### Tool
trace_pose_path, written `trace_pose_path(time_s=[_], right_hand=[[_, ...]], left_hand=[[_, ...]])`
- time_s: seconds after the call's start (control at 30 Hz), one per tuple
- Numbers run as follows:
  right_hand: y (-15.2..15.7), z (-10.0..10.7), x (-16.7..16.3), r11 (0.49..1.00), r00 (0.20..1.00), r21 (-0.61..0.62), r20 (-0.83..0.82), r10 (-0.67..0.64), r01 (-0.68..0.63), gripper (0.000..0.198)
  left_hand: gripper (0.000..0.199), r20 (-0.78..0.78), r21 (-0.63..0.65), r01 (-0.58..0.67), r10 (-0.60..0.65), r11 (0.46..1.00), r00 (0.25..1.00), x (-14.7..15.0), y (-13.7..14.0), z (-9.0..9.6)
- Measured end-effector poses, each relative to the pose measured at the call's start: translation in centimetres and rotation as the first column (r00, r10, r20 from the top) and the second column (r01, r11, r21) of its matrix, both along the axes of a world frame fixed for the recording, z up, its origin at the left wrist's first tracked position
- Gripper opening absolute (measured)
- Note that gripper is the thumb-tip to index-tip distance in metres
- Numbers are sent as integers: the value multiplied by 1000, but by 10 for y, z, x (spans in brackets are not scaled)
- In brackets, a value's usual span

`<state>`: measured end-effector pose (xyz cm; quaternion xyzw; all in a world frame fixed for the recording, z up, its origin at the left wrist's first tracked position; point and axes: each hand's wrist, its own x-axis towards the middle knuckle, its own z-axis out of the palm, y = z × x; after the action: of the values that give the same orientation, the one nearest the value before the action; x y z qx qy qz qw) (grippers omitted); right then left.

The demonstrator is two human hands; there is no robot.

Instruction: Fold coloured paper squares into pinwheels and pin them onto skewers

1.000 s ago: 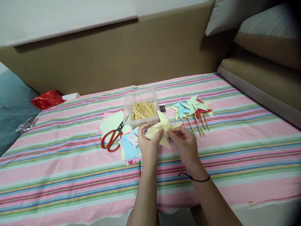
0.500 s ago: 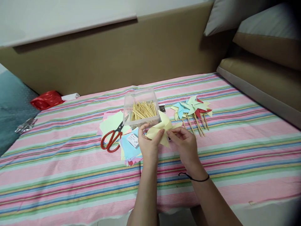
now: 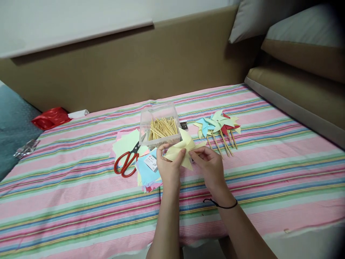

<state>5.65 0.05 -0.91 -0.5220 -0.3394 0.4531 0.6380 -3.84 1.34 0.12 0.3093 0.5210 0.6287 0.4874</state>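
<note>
A pale yellow paper pinwheel with folded blades is held up in front of the clear box. My left hand is closed on its left side, thumb pressed on the paper near the middle. My right hand pinches at the centre from the right, fingertips together against the paper; any small piece between them is too small to see. Behind the hands, a clear plastic box holds many thin wooden sticks. To the right lie several finished pinwheels on sticks, in blue, green, red and yellow.
Red-handled scissors lie on coloured paper sheets left of the box. A small white printed box rests on blue paper squares. A red plastic bag is at far left. Striped cloth covers the surface; cushions stand right.
My right fingertips have shifted slightly closer in against the pinwheel's centre. Both hands keep their hold. The whole view has moved a little, with objects appearing slightly further left.
</note>
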Motion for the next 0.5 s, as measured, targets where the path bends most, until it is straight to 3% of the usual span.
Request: trace_pose_path(time_s=[0.5], right_hand=[[1, -2, 0, 1000, 1000, 2, -23, 2, -1, 18]], left_hand=[[55, 40, -6, -9, 9, 1000, 999, 3, -1, 6]])
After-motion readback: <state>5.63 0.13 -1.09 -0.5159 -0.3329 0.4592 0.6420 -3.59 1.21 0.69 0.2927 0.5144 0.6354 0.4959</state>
